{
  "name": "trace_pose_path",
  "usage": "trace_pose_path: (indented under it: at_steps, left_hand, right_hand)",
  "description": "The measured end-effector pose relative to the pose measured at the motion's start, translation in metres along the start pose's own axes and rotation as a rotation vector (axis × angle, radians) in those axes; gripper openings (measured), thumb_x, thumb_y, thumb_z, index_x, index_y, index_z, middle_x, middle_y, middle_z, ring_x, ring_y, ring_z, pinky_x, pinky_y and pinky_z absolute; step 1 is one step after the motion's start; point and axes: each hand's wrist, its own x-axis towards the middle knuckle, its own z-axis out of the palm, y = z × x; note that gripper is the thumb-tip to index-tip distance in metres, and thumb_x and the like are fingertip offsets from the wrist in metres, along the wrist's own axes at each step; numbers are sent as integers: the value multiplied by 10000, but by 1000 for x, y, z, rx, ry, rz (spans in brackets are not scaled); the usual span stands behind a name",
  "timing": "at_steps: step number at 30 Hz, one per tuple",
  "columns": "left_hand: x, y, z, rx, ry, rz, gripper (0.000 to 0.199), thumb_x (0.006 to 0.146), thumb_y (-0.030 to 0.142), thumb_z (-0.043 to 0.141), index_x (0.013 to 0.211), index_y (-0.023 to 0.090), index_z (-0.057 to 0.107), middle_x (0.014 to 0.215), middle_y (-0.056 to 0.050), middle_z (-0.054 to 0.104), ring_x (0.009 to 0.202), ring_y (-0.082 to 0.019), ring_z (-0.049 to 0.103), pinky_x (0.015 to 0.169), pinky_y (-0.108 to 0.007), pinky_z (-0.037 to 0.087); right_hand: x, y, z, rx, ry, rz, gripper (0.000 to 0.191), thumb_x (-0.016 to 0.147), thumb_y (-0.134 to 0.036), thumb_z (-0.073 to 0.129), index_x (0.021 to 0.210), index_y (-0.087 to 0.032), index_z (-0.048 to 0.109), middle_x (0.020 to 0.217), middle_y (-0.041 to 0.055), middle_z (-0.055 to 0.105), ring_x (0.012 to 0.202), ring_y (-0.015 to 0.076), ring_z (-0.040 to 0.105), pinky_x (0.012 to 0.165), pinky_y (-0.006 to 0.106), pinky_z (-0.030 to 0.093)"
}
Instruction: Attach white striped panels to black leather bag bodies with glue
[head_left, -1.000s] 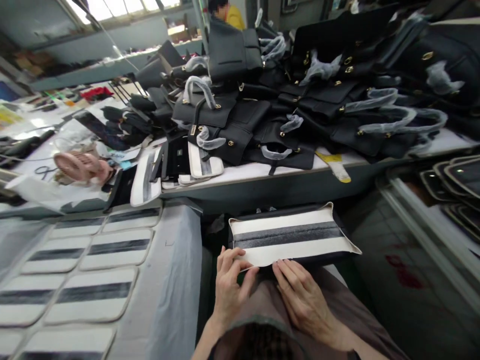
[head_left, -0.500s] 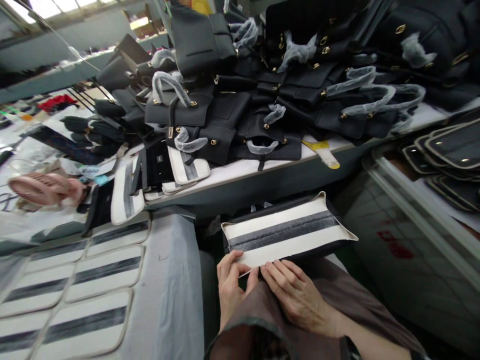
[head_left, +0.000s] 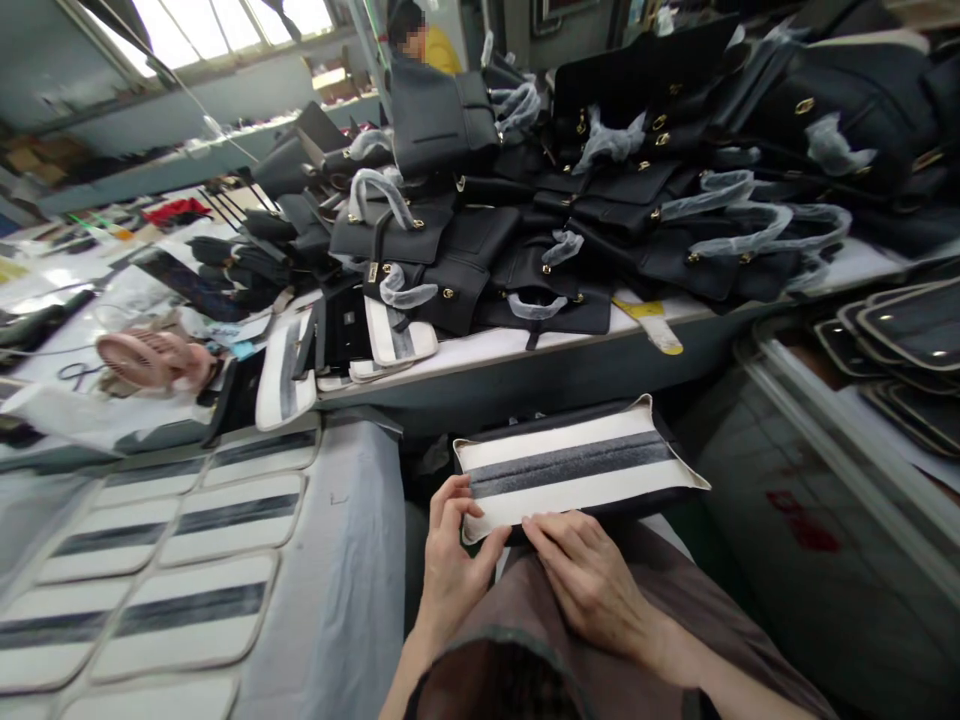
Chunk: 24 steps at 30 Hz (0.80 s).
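Note:
A white panel with a dark grey stripe point(head_left: 570, 466) lies over a black piece on my lap, its corners curling up. My left hand point(head_left: 459, 550) is at the panel's near left corner, fingers bent over its left end and thumb at the near edge, gripping that corner. Along the near edge, my right hand point(head_left: 589, 575) presses its fingers together, the fingertips on the panel's rim. Most of the black piece beneath is hidden by the panel.
Rows of striped white panels point(head_left: 196, 607) lie on a covered table at left. Black bags point(head_left: 442, 250) with wrapped handles fill the bench ahead. A pink fan point(head_left: 150, 358) stands at left; dark panels point(head_left: 919, 320) are stacked at right. A person point(head_left: 420, 40) is far back.
The view has tilted and shifted left. My left hand has moved slightly up at the corner, its thumb now farther from the fingers. The right hand stays at the near edge.

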Motion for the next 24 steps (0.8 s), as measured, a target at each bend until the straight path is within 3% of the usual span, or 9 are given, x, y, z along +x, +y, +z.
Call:
trace_pose_path:
  at_steps: [7, 10, 14, 19, 24]
  left_hand:
    - [7, 8, -12, 208, -126, 75, 103, 834, 216, 667, 807, 223, 567, 1401, -66, 420, 1342, -293, 340, 1077, -530, 353]
    - [15, 10, -11, 286, -162, 148, 134, 817, 239, 693, 805, 221, 561, 1418, -67, 417, 1365, -305, 314, 1111, -557, 314]
    - [35, 18, -6, 406, -241, 275, 325, 695, 280, 817, 853, 220, 540, 1405, -97, 449, 1348, -345, 336, 1126, -611, 262]
    - [55, 30, -2, 325, -352, 406, 412, 609, 314, 886, 840, 225, 556, 1168, -67, 584, 1104, -300, 533, 1002, -528, 401]
    - [45, 30, -4, 313, -399, 346, 383, 645, 327, 871, 849, 220, 566, 918, 2, 620, 881, -228, 568, 810, -407, 399]
  right_hand:
    - [-11, 16, -24, 98, 194, 186, 483, 885, -22, 526, 1354, -134, 497, 1200, 133, 548, 1164, 253, 486, 992, 450, 429]
    - [-11, 16, -32, 97, 178, 158, 460, 874, -10, 542, 1319, -125, 524, 1121, 124, 569, 1086, 246, 508, 934, 440, 443]
    - [-2, 17, -34, 114, 133, 106, 429, 869, 7, 514, 1284, -101, 539, 1077, 126, 580, 1034, 243, 518, 898, 434, 448]
    - [16, 35, -48, 112, 156, 167, 399, 893, -13, 494, 1271, -135, 540, 1017, 103, 596, 950, 226, 538, 836, 418, 455]
    - [24, 37, -57, 230, 75, 287, 290, 907, -74, 549, 1175, -180, 581, 1041, 85, 583, 973, 221, 524, 837, 396, 457]
